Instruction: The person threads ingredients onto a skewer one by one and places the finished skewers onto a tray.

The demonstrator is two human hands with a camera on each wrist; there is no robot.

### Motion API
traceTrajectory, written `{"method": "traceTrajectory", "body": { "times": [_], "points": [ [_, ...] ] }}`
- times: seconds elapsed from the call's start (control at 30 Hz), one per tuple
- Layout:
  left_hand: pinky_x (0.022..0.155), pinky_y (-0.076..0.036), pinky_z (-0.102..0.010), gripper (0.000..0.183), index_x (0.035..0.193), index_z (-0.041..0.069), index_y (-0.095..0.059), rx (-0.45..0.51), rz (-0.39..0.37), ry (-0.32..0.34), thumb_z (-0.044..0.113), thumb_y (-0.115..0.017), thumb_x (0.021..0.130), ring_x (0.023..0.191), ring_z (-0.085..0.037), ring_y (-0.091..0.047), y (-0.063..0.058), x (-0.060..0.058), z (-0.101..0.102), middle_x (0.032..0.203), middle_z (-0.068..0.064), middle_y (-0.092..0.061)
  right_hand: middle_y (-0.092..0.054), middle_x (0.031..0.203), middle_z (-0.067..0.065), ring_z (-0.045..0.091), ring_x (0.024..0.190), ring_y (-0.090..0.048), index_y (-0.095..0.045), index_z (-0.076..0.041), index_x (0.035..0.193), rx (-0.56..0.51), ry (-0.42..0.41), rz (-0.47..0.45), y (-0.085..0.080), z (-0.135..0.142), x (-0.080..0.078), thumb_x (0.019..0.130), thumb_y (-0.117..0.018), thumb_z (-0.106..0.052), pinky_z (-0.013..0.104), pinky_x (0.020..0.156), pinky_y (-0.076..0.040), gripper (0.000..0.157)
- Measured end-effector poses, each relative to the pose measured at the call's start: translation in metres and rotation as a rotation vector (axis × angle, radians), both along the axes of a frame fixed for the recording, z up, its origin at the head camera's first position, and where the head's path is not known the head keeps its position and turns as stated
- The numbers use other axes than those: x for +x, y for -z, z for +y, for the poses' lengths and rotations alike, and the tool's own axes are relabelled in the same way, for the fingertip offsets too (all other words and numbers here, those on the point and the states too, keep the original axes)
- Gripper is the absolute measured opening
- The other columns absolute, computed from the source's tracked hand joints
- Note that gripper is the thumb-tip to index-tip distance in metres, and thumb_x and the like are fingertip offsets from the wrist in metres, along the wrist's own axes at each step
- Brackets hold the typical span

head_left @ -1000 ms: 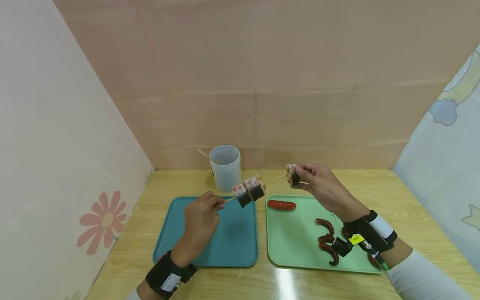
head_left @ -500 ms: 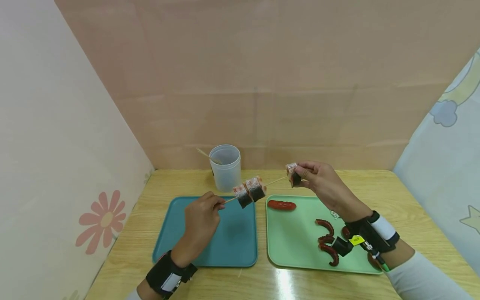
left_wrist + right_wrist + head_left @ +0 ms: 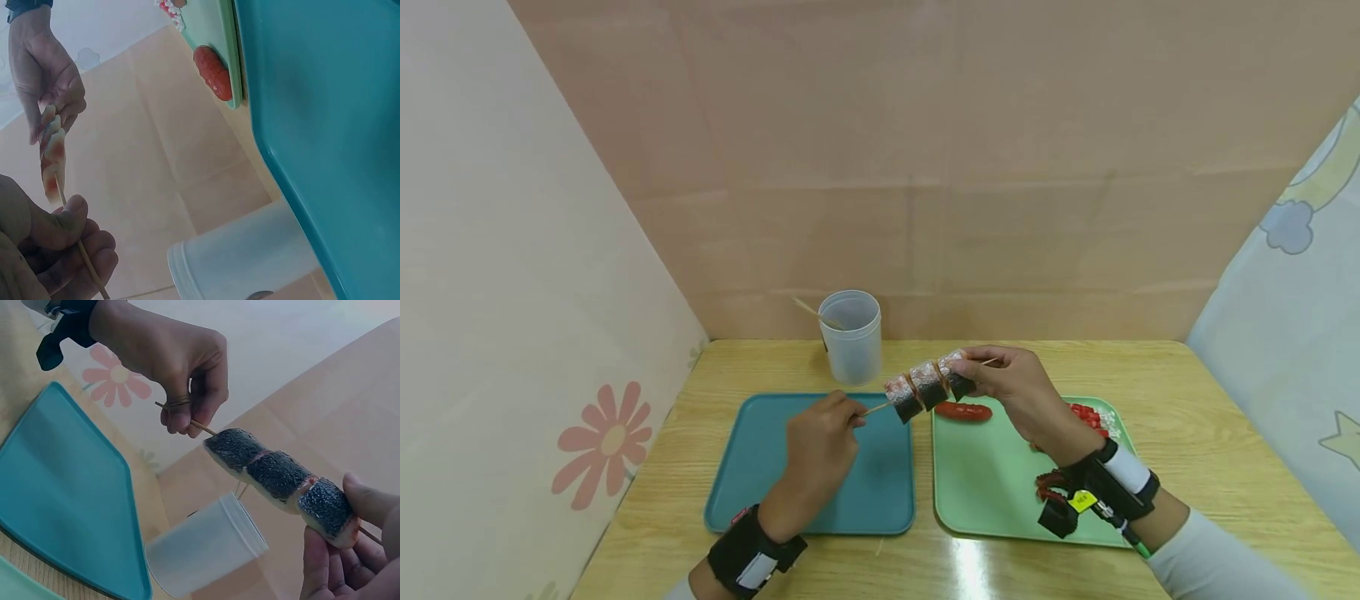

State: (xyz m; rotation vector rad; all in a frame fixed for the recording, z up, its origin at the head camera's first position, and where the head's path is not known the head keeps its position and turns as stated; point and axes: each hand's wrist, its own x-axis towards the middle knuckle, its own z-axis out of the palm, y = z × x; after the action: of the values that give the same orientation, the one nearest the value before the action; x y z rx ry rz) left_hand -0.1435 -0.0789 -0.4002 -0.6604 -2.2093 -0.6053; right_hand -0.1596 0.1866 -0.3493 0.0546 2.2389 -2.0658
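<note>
My left hand [image 3: 823, 442] pinches the near end of a thin wooden skewer [image 3: 876, 409] above the blue tray [image 3: 835, 508]. Three dark-skinned, pale-fleshed chunks, perhaps fish, are threaded side by side on that skewer. With thumb and fingers my right hand [image 3: 1015, 387] grips the outermost chunk [image 3: 325, 511], and the skewer's far end pokes out beyond it. In the right wrist view the middle chunk [image 3: 279, 478] and the chunk nearest the left hand [image 3: 234, 449] touch or nearly touch. The left wrist view shows the skewer passing between my left thumb and fingers.
A green tray [image 3: 977, 500] on the right holds a red sausage [image 3: 962, 412], dark red curled tentacle-like pieces [image 3: 1051, 483] and a red-and-white item [image 3: 1090, 417], partly hidden by my right arm. Behind the blue tray stands a white plastic cup [image 3: 856, 354] with a skewer leaning in it.
My right hand has moved left and down, sliding the third chunk along the skewer against the other two. The left hand has shifted slightly right.
</note>
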Motion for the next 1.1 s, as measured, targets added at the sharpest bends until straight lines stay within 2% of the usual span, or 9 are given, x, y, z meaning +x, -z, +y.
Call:
{"method": "traceTrajectory", "body": {
  "times": [0.17,0.27,0.43,0.57,0.67,0.73,0.83,0.93,1.1],
  "points": [
    [0.046,-0.051,-0.026,0.014,0.071,0.009,-0.075,0.009,-0.026,-0.008,-0.005,-0.077,0.072,0.054,-0.011,-0.063,0.001,0.0,-0.001,0.067,0.001,-0.065,-0.057,0.109,0.01,0.016,0.088,-0.064,-0.056,0.01,0.128,-0.029,0.007,0.011,0.004,-0.005,-0.003,0.083,-0.074,-0.031,0.031,0.081,-0.056,0.063],
    [0.047,-0.052,-0.025,0.016,0.072,0.009,-0.075,0.017,-0.033,-0.005,-0.007,-0.075,0.073,0.056,-0.009,-0.064,0.003,0.001,-0.007,0.068,0.002,-0.064,-0.056,0.112,0.014,0.021,0.093,-0.065,-0.054,0.008,0.131,0.005,-0.054,0.023,0.008,-0.007,-0.004,0.086,-0.071,-0.031,0.035,0.086,-0.054,0.062],
    [0.045,-0.05,-0.024,0.016,0.072,0.009,-0.074,0.027,-0.067,-0.06,-0.006,-0.075,0.074,0.057,-0.01,-0.064,0.012,0.004,-0.029,0.068,0.002,-0.063,-0.062,0.12,0.015,0.026,0.105,-0.062,-0.054,-0.001,0.134,0.345,-0.233,0.1,0.025,-0.011,-0.008,0.083,-0.072,-0.039,0.039,0.086,-0.053,0.066],
    [0.045,-0.049,-0.027,0.013,0.073,0.008,-0.073,0.041,-0.186,-0.181,-0.004,-0.076,0.073,0.058,-0.014,-0.064,0.023,0.011,-0.056,0.069,0.001,-0.064,-0.065,0.111,0.008,0.022,0.1,-0.062,-0.059,-0.003,0.127,0.538,-0.298,0.104,0.047,-0.022,-0.01,0.08,-0.074,-0.041,0.037,0.079,-0.054,0.062],
    [0.044,-0.047,-0.031,0.01,0.074,0.008,-0.071,0.035,-0.334,-0.312,-0.001,-0.076,0.073,0.057,-0.017,-0.064,0.03,0.017,-0.079,0.068,-0.001,-0.067,-0.067,0.101,0.005,0.016,0.09,-0.063,-0.063,-0.003,0.118,0.656,-0.303,0.101,0.062,-0.035,-0.01,0.08,-0.075,-0.036,0.033,0.072,-0.053,0.052],
    [0.043,-0.045,-0.032,0.009,0.076,0.007,-0.071,0.024,-0.454,-0.381,0.0,-0.076,0.073,0.056,-0.018,-0.064,0.033,0.022,-0.096,0.069,-0.002,-0.069,-0.067,0.087,0.004,0.014,0.075,-0.062,-0.065,0.0,0.115,0.743,-0.299,0.115,0.071,-0.044,-0.01,0.08,-0.076,-0.032,0.031,0.063,-0.051,0.049],
    [0.043,-0.045,-0.033,0.005,0.076,0.006,-0.07,0.0,-0.607,-0.451,0.004,-0.075,0.076,0.055,-0.017,-0.062,0.04,0.025,-0.118,0.069,-0.003,-0.069,-0.054,0.066,0.0,0.011,0.055,-0.048,-0.064,0.002,0.096,0.827,-0.276,0.174,0.087,-0.059,-0.013,0.078,-0.078,-0.024,0.025,0.05,-0.039,0.035],
    [0.043,-0.046,-0.033,0.003,0.076,0.004,-0.07,-0.008,-0.659,-0.472,0.004,-0.073,0.078,0.054,-0.017,-0.062,0.049,0.026,-0.135,0.069,-0.005,-0.069,-0.041,0.06,0.0,0.013,0.052,-0.039,-0.055,-0.002,0.075,0.875,-0.26,0.227,0.101,-0.073,-0.02,0.076,-0.079,-0.017,0.024,0.048,-0.032,0.028],
    [0.042,-0.049,-0.034,0.004,0.077,-0.002,-0.071,-0.009,-0.636,-0.483,0.001,-0.072,0.078,0.054,-0.022,-0.065,0.063,0.025,-0.154,0.07,-0.01,-0.071,-0.041,0.063,0.001,0.015,0.054,-0.042,-0.047,-0.008,0.062,0.917,-0.247,0.232,0.115,-0.089,-0.031,0.076,-0.069,0.0,0.024,0.046,-0.034,0.027]
  ]
}}
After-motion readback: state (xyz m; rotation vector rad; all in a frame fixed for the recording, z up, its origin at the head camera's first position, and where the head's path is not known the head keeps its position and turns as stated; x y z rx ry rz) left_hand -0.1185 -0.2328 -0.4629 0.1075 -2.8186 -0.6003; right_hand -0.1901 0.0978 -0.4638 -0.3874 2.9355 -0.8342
